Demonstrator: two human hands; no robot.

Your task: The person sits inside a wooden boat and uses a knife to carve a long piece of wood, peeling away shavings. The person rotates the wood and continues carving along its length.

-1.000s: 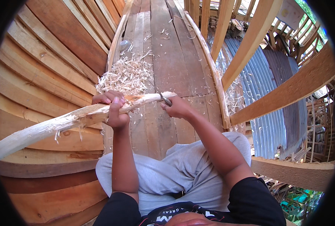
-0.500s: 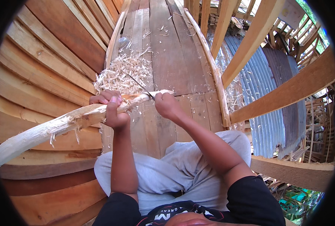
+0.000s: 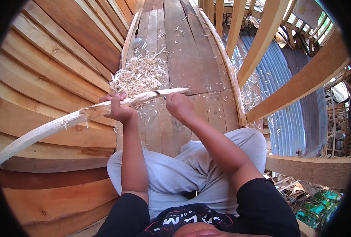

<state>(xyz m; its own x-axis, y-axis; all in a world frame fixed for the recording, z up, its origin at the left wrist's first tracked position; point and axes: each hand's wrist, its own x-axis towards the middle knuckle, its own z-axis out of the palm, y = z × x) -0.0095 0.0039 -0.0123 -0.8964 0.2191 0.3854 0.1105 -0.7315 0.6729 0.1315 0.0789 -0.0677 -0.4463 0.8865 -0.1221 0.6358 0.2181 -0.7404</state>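
Observation:
A long, pale, peeled branch [image 3: 61, 123] slants from the lower left up to the middle, curved, with frayed fibres along it. My left hand [image 3: 120, 108] is wrapped round it, past its middle toward the far end. Just below the tapered tip, my right hand [image 3: 180, 106] is closed on a knife, whose handle is hidden in the fist. Its thin dark blade [image 3: 158, 92] lies across the branch between my two hands, seen nearly edge-on.
Pale wood shavings [image 3: 142, 73] are heaped on the plank floor [image 3: 187, 59] beyond the branch. A small clear round container [image 3: 138, 42] stands by the left board wall [image 3: 61, 71]. On the right, slanted wooden rails [image 3: 302, 89] rise before corrugated metal sheeting [image 3: 276, 91]. My crossed legs are close below.
The view has shifted slightly. The branch has turned flatter, its lower-left end now in view. The blade is turned more edge-on, and my right hand sits a little below the branch.

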